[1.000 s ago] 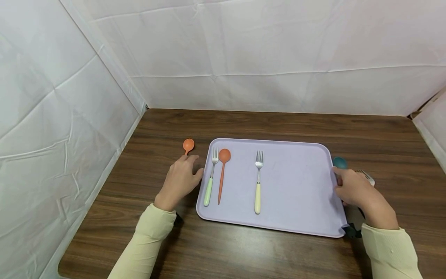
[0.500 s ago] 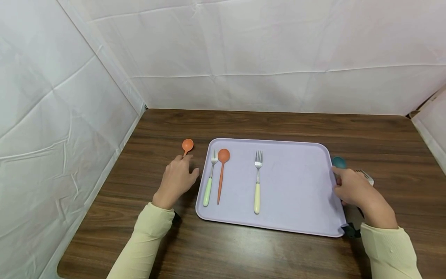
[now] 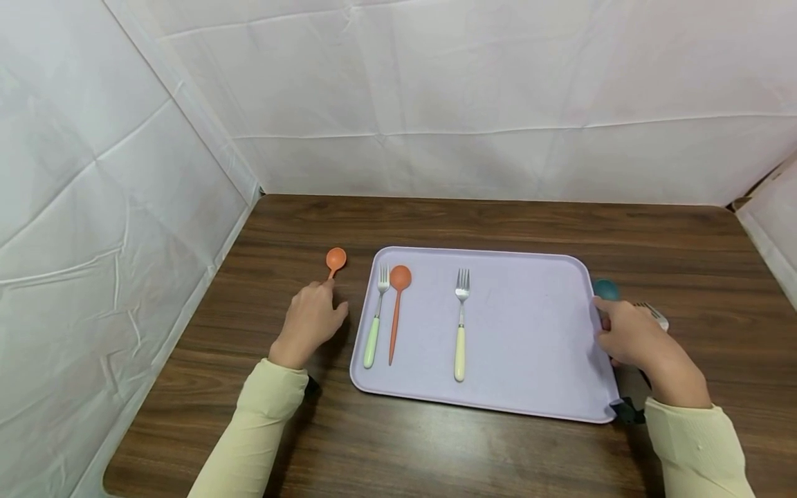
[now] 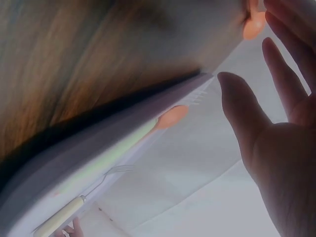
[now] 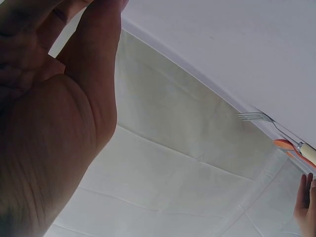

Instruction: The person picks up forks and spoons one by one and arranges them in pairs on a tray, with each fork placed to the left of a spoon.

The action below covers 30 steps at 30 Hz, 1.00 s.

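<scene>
My left hand (image 3: 309, 318) hovers over the handle of an orange spoon (image 3: 335, 259) lying on the table. Its thumb (image 4: 239, 98) stands apart from the other fingers, which look loosely extended; the spoon's handle is hidden. At the right edge of a pale purple tray (image 3: 523, 332), my right hand (image 3: 636, 335) has its fingers bent. It covers part of a teal spoon (image 3: 606, 289) and of a fork (image 3: 655, 315). Whether it pinches the rim or a handle is hidden. The tray carries a green-handled fork (image 3: 371, 342), another orange spoon (image 3: 400, 277) and a yellow-handled fork (image 3: 460, 353).
A dark wooden table (image 3: 398, 449) bears everything. White cloth walls (image 3: 467, 104) rise behind it and along the left side. Black straps (image 3: 629, 412) show at the wrists, the right one beside the tray's near corner.
My left hand has drawn slightly left and away from the tray, its fingertips coming down over the orange spoon's handle. The right hand and the tray have stayed put.
</scene>
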Tool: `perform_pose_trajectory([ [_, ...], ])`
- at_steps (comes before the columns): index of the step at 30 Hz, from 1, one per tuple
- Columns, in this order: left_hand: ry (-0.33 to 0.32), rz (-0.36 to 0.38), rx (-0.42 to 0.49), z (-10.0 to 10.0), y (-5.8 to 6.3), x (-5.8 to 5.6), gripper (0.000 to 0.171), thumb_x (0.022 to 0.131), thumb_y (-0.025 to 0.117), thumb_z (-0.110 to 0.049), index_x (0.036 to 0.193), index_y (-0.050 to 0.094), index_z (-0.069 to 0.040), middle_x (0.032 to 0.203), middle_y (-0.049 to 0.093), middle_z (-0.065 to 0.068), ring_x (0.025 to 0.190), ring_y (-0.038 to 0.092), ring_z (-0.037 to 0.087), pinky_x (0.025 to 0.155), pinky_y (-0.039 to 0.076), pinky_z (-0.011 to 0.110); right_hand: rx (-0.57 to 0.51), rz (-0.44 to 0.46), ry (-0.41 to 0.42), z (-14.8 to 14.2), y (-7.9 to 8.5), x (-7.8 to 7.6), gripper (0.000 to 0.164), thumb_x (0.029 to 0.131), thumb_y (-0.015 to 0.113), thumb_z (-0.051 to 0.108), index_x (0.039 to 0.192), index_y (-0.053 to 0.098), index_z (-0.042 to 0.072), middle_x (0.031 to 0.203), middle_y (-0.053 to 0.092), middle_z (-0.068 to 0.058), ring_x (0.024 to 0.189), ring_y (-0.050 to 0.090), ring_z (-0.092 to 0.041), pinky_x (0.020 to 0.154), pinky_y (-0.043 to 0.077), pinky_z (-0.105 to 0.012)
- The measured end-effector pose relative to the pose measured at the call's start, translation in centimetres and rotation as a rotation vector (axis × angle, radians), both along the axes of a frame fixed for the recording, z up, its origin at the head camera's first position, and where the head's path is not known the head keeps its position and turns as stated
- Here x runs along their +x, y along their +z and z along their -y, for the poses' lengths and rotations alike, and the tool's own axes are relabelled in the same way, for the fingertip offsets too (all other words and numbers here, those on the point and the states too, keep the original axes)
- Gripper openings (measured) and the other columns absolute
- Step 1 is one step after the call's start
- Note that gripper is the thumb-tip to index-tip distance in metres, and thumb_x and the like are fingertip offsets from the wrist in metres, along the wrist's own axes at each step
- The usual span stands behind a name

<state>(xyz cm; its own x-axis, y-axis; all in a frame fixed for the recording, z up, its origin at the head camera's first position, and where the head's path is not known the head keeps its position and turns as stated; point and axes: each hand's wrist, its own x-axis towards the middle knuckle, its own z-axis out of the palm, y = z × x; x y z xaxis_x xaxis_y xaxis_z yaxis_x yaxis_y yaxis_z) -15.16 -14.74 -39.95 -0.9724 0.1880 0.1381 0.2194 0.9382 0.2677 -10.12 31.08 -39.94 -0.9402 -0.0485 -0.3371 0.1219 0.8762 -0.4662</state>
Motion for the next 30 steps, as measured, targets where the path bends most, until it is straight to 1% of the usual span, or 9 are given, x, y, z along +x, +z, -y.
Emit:
perform_pose_trajectory([
  [3, 0.010, 0.014, -0.007, 0.1, 0.0, 0.0, 0.041, 0.080, 0.068, -0.015, 0.113, 0.060, 0.008, 0.088, 0.059, 0.023, 0.080, 0.060, 0.039, 0.069, 0.047, 0.050, -0.004, 0.001, -0.001, 0.0, 0.0, 0.0, 0.063, 0.082, 0.056, 0.000, 0.135, 0.026, -0.018, 0.076, 0.046, -0.014, 0.050, 0.054, -0.015, 0.048, 0.048, -0.032],
  [8, 0.013, 0.024, -0.024, 0.3, -0.2, -0.2, 0.040, 0.080, 0.068, -0.011, 0.114, 0.060, 0.007, 0.091, 0.059, 0.023, 0.080, 0.060, 0.038, 0.067, 0.048, 0.049, -0.007, -0.009, -0.002, 0.1, 0.0, 0.1, 0.063, 0.082, 0.056, 0.000, 0.135, 0.027, -0.018, 0.076, 0.046, -0.014, 0.050, 0.054, -0.015, 0.048, 0.048, -0.031],
  [11, 0.019, 0.031, -0.040, 0.4, -0.5, -0.4, 0.034, 0.080, 0.068, -0.009, 0.110, 0.062, 0.007, 0.089, 0.059, 0.022, 0.079, 0.060, 0.039, 0.065, 0.049, 0.048, -0.010, -0.012, -0.004, 0.1, 0.0, 0.1, 0.063, 0.082, 0.055, 0.000, 0.135, 0.027, -0.018, 0.076, 0.046, -0.014, 0.050, 0.054, -0.015, 0.048, 0.048, -0.031],
  [16, 0.023, 0.016, -0.067, 0.7, -0.8, -0.6, 0.024, 0.079, 0.066, -0.005, 0.100, 0.064, 0.007, 0.083, 0.057, 0.020, 0.075, 0.060, 0.039, 0.062, 0.049, 0.048, -0.006, -0.013, -0.004, 0.1, 0.0, 0.1, 0.063, 0.082, 0.055, 0.000, 0.135, 0.027, -0.017, 0.077, 0.046, -0.014, 0.050, 0.054, -0.015, 0.048, 0.048, -0.031],
  [19, 0.025, 0.012, -0.077, 0.8, -0.8, -0.7, 0.020, 0.077, 0.064, 0.000, 0.096, 0.064, 0.006, 0.079, 0.055, 0.019, 0.070, 0.059, 0.039, 0.058, 0.049, 0.047, -0.004, -0.015, -0.003, 0.1, 0.1, 0.1, 0.063, 0.081, 0.055, 0.000, 0.135, 0.027, -0.018, 0.078, 0.046, -0.015, 0.050, 0.055, -0.015, 0.047, 0.048, -0.031],
  [24, 0.028, 0.016, -0.083, 0.9, -0.9, -0.8, 0.019, 0.076, 0.060, 0.005, 0.095, 0.063, 0.005, 0.077, 0.054, 0.019, 0.066, 0.058, 0.039, 0.052, 0.047, 0.046, -0.003, -0.016, -0.001, 0.1, 0.0, 0.1, 0.063, 0.081, 0.055, 0.000, 0.135, 0.027, -0.018, 0.078, 0.047, -0.016, 0.050, 0.055, -0.014, 0.047, 0.048, -0.031],
  [30, 0.033, 0.025, -0.068, 1.0, -1.1, -1.0, 0.023, 0.078, 0.058, 0.005, 0.100, 0.063, 0.004, 0.081, 0.054, 0.020, 0.068, 0.057, 0.041, 0.052, 0.047, 0.047, -0.003, -0.020, 0.000, 0.1, -0.1, 0.0, 0.063, 0.081, 0.056, 0.000, 0.135, 0.027, -0.018, 0.078, 0.048, -0.015, 0.049, 0.055, -0.014, 0.047, 0.048, -0.031],
])
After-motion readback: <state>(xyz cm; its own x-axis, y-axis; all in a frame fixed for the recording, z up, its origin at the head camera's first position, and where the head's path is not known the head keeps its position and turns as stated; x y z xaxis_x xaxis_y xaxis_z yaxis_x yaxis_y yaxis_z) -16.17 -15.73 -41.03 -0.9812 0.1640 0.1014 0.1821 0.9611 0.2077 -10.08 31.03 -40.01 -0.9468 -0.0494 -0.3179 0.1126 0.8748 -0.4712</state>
